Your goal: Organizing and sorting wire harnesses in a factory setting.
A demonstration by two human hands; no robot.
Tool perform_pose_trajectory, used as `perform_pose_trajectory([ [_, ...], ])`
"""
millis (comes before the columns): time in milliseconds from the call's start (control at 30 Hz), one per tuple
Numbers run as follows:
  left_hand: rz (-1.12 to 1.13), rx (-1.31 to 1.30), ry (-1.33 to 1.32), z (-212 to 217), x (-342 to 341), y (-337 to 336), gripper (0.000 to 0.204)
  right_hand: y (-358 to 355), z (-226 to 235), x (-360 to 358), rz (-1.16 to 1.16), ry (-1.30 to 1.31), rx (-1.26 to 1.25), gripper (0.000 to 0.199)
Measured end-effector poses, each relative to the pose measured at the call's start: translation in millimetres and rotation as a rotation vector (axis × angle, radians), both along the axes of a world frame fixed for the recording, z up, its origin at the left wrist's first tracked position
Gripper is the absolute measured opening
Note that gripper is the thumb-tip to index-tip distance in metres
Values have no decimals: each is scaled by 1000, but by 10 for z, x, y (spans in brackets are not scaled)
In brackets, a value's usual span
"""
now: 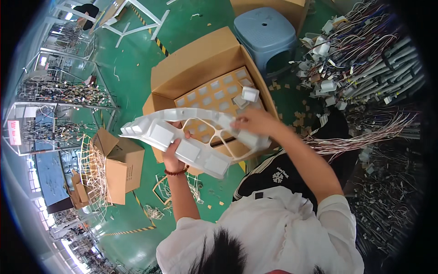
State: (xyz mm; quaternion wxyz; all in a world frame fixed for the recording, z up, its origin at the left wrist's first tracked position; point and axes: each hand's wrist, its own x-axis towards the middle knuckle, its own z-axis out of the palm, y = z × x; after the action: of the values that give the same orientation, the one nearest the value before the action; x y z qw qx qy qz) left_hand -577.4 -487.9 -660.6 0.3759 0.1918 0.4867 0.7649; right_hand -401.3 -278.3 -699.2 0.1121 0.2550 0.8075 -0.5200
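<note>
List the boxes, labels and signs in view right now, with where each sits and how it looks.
Large cardboard box: open, on the green floor ahead of both hands, brown, with a gridded sheet of white squares inside.
Small cardboard box: left of the left hand, brown, flaps open.
Third cardboard box: top edge, behind the blue stool, brown.
Sign: far left, small red and white rectangle.

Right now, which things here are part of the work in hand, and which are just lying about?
In hand: white plastic frame of square pieces, left hand, right hand, open cardboard box with gridded sheet.

Lying about: blue plastic stool, smaller cardboard box, bundled wire harnesses.
</note>
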Motion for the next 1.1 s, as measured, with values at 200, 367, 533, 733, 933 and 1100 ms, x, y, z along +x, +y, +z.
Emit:
perform_pose_trajectory([
  [200,28,12,-3,-100,-41,-86,59,-526,-193,75,-104,-9,-22,57],
  [367,14,28,-9,-154,1,-84,58,-921,-108,144,-216,-39,0,61],
  [533,5,-1,37,-102,35,-70,58,-1076,-7,222,-311,33,43,61],
  [733,53,-42,91,-145,-102,-132,59,-1039,-80,280,-317,210,-136,54],
  [933,86,59,-19,-121,-223,-209,55,-583,-414,362,-901,547,-672,27],
  [1100,146,122,-95,-186,-336,-385,64,66,-448,611,-1342,694,-709,30],
])
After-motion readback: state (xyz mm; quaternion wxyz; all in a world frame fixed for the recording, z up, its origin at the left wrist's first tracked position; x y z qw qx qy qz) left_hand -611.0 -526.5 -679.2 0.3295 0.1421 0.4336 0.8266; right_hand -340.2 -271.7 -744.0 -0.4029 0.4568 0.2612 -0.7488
